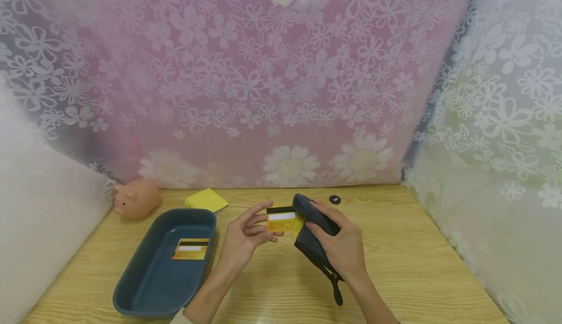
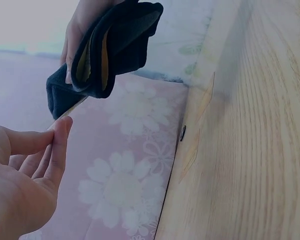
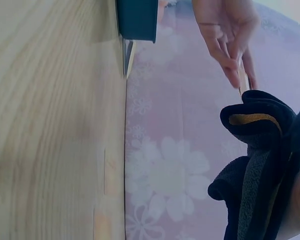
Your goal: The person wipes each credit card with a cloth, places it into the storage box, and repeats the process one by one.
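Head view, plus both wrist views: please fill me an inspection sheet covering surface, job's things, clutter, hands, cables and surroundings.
Surface: wood-grain tabletop.
Job's things: yellow card, dark stripe showing, one end at the dark cloth pouch; a dark cord hangs from the pouch.
Clutter: blue tray containing a second card; piggy bank; yellow pad-like item; black disc.
Hands: left hand pinches the yellow card; right hand grips the pouch.
Cables: nothing seen.
Surroundings: pink flower-patterned hanging behind, paler one at the picture's right.
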The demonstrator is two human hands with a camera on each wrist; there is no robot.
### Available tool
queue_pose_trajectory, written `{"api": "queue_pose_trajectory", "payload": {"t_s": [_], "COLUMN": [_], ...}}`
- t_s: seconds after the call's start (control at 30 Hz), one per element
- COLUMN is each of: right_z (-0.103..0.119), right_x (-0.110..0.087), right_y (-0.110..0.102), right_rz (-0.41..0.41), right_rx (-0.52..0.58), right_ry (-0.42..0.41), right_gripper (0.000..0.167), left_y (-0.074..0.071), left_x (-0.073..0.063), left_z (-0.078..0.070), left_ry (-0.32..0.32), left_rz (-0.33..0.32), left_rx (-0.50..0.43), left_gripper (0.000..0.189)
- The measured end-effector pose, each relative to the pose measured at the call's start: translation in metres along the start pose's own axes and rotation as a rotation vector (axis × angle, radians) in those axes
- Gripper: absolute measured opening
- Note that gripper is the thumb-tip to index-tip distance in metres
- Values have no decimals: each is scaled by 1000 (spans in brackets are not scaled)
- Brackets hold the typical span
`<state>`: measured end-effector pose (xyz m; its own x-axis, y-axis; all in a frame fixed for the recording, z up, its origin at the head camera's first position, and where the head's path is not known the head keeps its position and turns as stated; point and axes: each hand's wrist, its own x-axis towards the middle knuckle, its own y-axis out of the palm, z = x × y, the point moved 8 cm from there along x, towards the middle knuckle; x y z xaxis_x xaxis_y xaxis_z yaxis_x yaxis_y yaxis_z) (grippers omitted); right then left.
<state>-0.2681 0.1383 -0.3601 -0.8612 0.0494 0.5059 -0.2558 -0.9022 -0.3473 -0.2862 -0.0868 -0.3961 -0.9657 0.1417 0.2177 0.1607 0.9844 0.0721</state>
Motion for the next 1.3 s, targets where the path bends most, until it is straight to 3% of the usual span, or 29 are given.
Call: {"api": "queue_pose_trajectory", "payload": {"t_s": [0.17, 0.4, 0.53, 0.77, 1.0, 1.3], "right_z": [-4, -10, -6, 14, 33, 36], "right_x": [4, 7, 6, -3, -18, -26], "right_y": [-10, -25, -25, -2, 27, 43], "right_rz": [-34, -91, -84, 15, 123, 184], "right_rx": [-23, -3, 24, 83, 126, 123], "right_ry": [10, 68, 62, -28, -110, -132], "right_gripper": [49, 47, 48, 50, 48, 51], "left_y": [-2, 1, 0, -4, -1, 3], "left_x": [1, 2, 3, 2, 2, 0], "left_z": [-1, 0, 0, 3, 5, 3], "left_ry": [-12, -38, -35, -29, -1, 26], "left_rz": [-5, 43, 24, -10, 23, 43], "left_rx": [-21, -126, -104, -24, -48, -30], "left_gripper": [63, 65, 66, 64, 63, 61]}}
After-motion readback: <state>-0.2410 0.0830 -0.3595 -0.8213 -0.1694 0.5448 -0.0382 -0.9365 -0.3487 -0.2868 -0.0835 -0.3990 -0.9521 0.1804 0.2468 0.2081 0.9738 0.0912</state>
